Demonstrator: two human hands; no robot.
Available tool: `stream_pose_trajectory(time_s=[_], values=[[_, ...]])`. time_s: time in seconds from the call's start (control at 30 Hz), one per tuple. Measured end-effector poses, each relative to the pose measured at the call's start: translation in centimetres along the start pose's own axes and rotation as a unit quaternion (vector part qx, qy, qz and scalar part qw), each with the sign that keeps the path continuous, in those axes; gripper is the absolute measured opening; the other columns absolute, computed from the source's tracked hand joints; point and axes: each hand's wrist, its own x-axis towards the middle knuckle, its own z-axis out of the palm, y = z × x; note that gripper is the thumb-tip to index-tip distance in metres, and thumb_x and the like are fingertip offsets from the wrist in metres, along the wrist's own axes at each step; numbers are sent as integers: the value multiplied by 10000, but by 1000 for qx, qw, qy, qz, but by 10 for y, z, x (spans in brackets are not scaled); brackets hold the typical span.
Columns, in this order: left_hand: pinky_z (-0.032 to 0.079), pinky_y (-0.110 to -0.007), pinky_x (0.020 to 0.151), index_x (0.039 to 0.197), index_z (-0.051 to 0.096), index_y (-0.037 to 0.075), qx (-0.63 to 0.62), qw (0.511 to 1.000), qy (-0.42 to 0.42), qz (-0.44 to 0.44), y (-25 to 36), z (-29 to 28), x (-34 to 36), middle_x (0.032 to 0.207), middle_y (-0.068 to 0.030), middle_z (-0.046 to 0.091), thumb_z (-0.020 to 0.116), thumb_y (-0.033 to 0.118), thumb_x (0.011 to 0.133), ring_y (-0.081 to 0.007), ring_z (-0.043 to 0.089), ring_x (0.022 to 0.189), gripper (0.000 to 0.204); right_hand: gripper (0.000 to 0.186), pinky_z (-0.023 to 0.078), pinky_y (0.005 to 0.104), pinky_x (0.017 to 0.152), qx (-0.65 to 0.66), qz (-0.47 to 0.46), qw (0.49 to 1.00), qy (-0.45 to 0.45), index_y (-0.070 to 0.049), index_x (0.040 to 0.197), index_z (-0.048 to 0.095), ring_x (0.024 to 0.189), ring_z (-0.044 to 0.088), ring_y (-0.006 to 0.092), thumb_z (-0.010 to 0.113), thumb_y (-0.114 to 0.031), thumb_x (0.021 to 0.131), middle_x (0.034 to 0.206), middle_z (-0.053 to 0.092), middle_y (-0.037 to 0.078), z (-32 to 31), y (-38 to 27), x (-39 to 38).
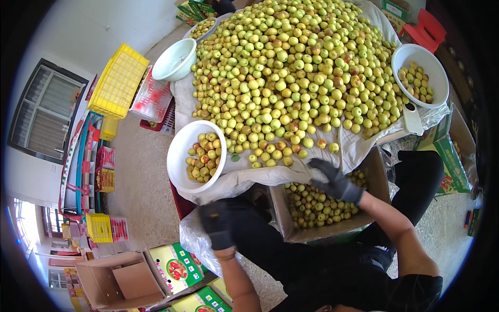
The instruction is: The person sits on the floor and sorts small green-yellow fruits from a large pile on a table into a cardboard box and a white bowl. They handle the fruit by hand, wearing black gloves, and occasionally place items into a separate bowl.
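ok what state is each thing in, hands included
left gloved hand, motion-blurred, grip unclear
jujube carton, open, partly filled
right gloved hand, fingers extended above the jujube carton
rumpled cloth, spread under the heap
jujube heap, loose
lower-left white basin, partly filled
right white basin, partly filled
pale green basin, upright
lower-left brown carton, open
clear plastic bag, crumpled

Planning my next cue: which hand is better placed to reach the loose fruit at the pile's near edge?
Probably the right hand: it is over the cardboard box, close to that loose fruit. The left hand is farther off, near a white basin.
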Motion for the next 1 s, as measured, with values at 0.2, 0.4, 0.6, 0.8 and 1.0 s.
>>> stream_pose_trajectory(time_s=[0.2, 0.4, 0.6, 0.8, 1.0], values=[[358, -418, 999, 1245, 435, 21, 75, 972, 220, 38, 109, -189, -15, 1185, -149, 525, 509, 273, 918, -356, 472, 1111, 420, 285, 480, 295, 781, 24, 207, 974, 88, -7, 1132, 541, 895, 593, 188, 594, -136, 883, 1027, 592, 117, -53, 48, -39], [428, -384, 912, 1187, 501, 15, 668, 702, -76, 236, -47, 78, 25, 1168, -200, 541, 560, 216, 888, -330, 520, 1094, 365, 259, 472, 302, 807, 31, 130, 979, 154, -21, 1125, 547, 961, 591, 196, 581, -110, 885, 1070, 592, 108, -42, 72, -16], [399, -470, 935, 1302, 353, -3, 866, 495, -5, -70, -93, 42, 177, 1210, -318, 485, 414, 664, 816, -454, 501, 1091, 828, 414, 422, 408, 917, -147, -25, 988, 49, -89, 1205, 505, 1105, 495, 344, 606, -149, 808, 1197, 517, 147, 10, 39, 59], [409, -493, 920, 1308, 340, -1, 851, 516, -53, -79, -141, 81, 155, 1280, -336, 377, 458, 756, 727, -487, 479, 1105, 961, 355, 386, 441, 944, -287, -89, 954, 10, -97, 1086, 587, 1118, 480, 322, 641, -197, 750, 1214, 508, 141, 35, 66, 61], [411, -448, 912, 1173, 466, -14, 754, 657, 10, 0, -141, 75, 166, 1171, -245, 554, 475, 642, 809, -411, 528, 1076, 751, 241, 452, 368, 815, -50, 155, 962, 218, -20, 1062, 559, 937, 563, 325, 571, -182, 884, 1026, 573, 161, -23, 99, 14]])
